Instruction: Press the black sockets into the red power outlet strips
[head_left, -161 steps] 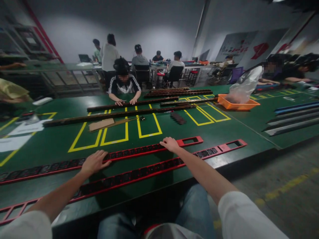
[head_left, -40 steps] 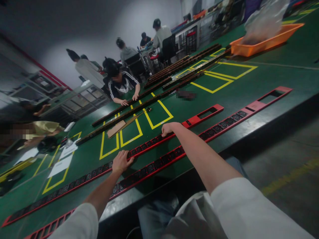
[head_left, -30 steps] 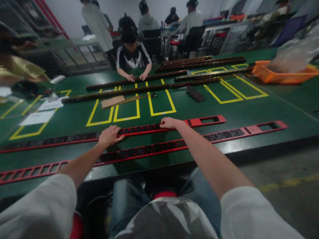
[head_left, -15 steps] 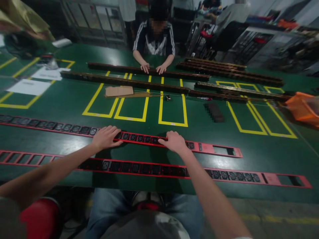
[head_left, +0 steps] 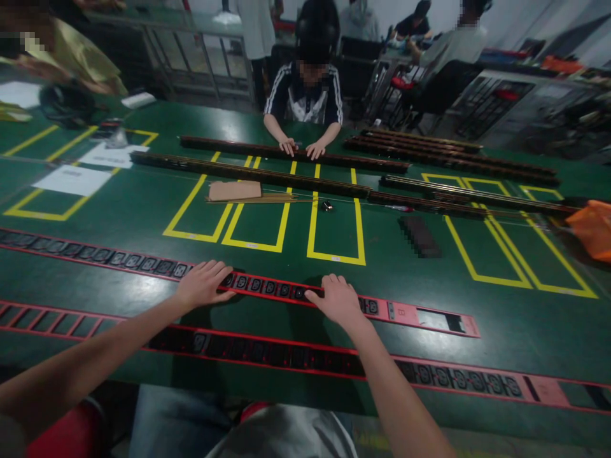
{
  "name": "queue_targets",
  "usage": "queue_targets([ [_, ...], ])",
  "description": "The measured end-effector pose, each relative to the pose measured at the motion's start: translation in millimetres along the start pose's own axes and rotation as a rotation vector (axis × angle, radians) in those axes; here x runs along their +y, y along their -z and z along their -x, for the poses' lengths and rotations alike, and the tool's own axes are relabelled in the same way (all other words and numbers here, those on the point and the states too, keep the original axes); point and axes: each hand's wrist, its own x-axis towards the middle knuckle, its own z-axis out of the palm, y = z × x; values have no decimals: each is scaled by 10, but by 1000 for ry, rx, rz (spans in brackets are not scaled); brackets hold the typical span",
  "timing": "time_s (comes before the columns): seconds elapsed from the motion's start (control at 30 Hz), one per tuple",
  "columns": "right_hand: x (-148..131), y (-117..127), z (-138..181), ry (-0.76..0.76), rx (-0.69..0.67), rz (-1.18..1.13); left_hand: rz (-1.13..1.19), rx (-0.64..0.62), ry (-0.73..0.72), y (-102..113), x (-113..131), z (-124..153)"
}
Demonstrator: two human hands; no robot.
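A long red power strip with a row of black sockets lies across the green table in front of me. My left hand is closed over it left of the middle, fingers on the far edge and thumb on the near edge. Farther right, my right hand grips the same strip in a like way, covering some sockets. Nearer to me lies a second red strip, passing under my forearms. Several sockets sit in its middle and right part, while its left part shows bare rectangular openings.
Across the table, a co-worker's hands rest on a long dark strip. Cardboard, a small metal part, papers and an orange bag lie about. Yellow tape marks rectangles.
My view has tilted up a little, so the table and strips appear lower in the picture. Both hands stay on the same red strip.
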Motion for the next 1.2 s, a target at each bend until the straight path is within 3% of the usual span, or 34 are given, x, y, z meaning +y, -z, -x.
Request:
queue_targets([
  [0.2, 6, -16, -32, -10, -8, 13, -23, 36, -39, -31, -31, 6],
  [0.47, 29, 58, 33, -19, -52, -32, -7, -19, -46, 2, 2, -39],
  [0.67, 184, 109, 160, -53, -21, -31, 9, 10, -77, 9, 264, -112],
  [0.87, 422, 56, 303, -20, 114, 11, -31, 35, -134, 104, 686, -272],
  [1.2, 527, -106, 308, 27, 197, -9, 1, 121, 60, 139, 946, -170],
])
